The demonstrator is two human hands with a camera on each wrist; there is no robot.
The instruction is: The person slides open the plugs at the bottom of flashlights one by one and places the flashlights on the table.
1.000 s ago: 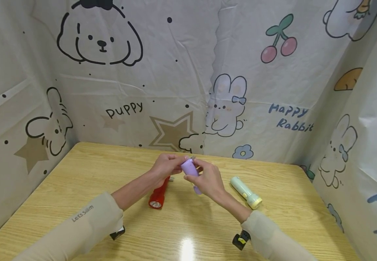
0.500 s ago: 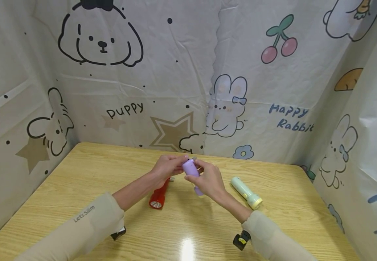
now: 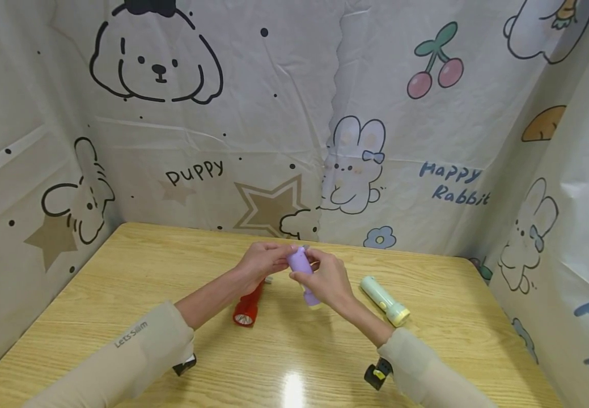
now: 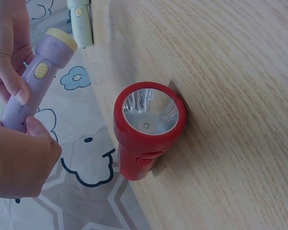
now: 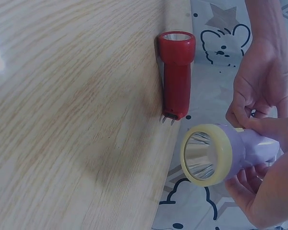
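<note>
A purple flashlight (image 3: 300, 262) with a pale yellow head rim is held above the table, its tail pointing up and away. My right hand (image 3: 329, 279) grips its barrel; in the left wrist view the thumb lies along the body near the yellow switch (image 4: 41, 71). At the tail end, my left hand (image 3: 262, 262) pinches with thumb and fingers, where a bit of metal prong shows. The fingertips there are partly hidden. Below the left hand a red flashlight (image 3: 246, 309) lies on the table, two plug prongs (image 5: 168, 118) sticking out of its tail.
To the right of my right hand lies a mint green flashlight (image 3: 383, 300) with a yellow rim. The wooden table (image 3: 182, 255) meets a printed curtain (image 3: 197, 136) at the back and both sides. Dark straps with devices hang at both wrists.
The purple flashlight has shifted very slightly right, and my left thumb has moved onto its tail end. The red and mint green flashlights stay where they were.
</note>
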